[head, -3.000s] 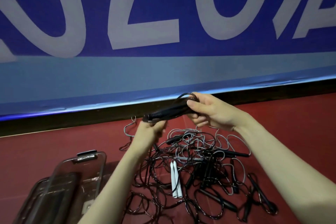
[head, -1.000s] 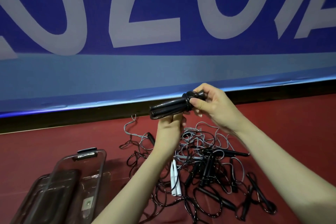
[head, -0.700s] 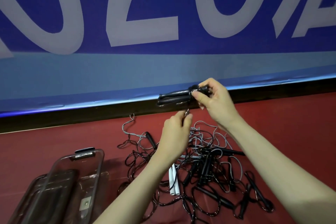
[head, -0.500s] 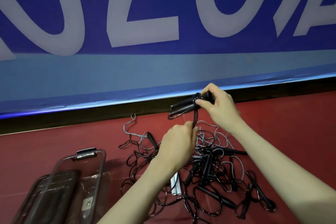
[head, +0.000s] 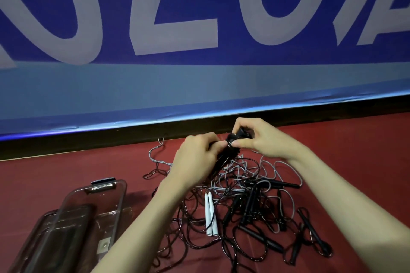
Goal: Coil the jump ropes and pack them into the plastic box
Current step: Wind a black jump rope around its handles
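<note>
I hold a black jump rope with its handles together, cord wound round them, above the pile. My right hand pinches the wound end from the right. My left hand grips the handles and cord from the left, and a strand trails down from it. Below lies a tangled pile of jump ropes, black and grey, with a pair of white handles in front. The clear plastic box stands open at the lower left, its inside dim.
Everything lies on a dark red floor. A blue banner wall with large pale letters rises just behind the pile, with a black strip at its base. The box lid leans against the box.
My left hand has come up from the hanging cord and closed on the handles beside my right hand. The bundle has dropped lower and tilted down to the left.
</note>
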`<state>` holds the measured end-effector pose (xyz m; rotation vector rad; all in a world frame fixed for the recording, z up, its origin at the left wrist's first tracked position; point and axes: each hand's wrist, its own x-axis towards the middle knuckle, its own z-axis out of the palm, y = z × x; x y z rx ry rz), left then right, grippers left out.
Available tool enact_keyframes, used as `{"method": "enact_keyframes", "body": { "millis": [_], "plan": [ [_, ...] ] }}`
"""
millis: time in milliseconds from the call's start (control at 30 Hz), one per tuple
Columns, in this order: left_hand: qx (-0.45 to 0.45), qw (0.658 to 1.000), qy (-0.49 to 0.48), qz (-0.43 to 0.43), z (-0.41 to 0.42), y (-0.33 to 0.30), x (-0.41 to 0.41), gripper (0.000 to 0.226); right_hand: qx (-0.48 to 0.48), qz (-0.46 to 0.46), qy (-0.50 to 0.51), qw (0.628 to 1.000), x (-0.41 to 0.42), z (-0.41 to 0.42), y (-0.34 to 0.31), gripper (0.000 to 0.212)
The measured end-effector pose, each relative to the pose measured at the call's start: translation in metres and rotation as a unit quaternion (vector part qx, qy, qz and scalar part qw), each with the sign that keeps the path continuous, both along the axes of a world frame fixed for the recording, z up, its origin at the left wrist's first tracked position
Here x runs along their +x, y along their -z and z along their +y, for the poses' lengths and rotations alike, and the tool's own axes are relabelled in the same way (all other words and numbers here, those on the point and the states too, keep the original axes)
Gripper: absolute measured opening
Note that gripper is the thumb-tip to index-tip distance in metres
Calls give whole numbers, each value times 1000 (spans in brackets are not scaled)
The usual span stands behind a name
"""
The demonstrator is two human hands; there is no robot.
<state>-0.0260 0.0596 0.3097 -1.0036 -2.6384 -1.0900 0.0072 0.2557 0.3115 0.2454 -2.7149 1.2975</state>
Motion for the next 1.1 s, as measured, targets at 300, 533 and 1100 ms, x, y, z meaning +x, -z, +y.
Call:
{"method": "enact_keyframes", "body": {
  "millis": [300, 533, 1100],
  "plan": [
    [97, 974, 63, -195, -9, -2, -16, 22, -138, -38, -82, 986, 10, -2, -16, 11],
    [149, 948, 104, -262, -16, 12, -17, 32, -126, -82, -103, 983, 10, -9, -15, 11],
    [397, 867, 85, -288, 25, 50, -5, 11, -443, -89, -65, 890, 0, -13, 9, 10]
  ]
}}
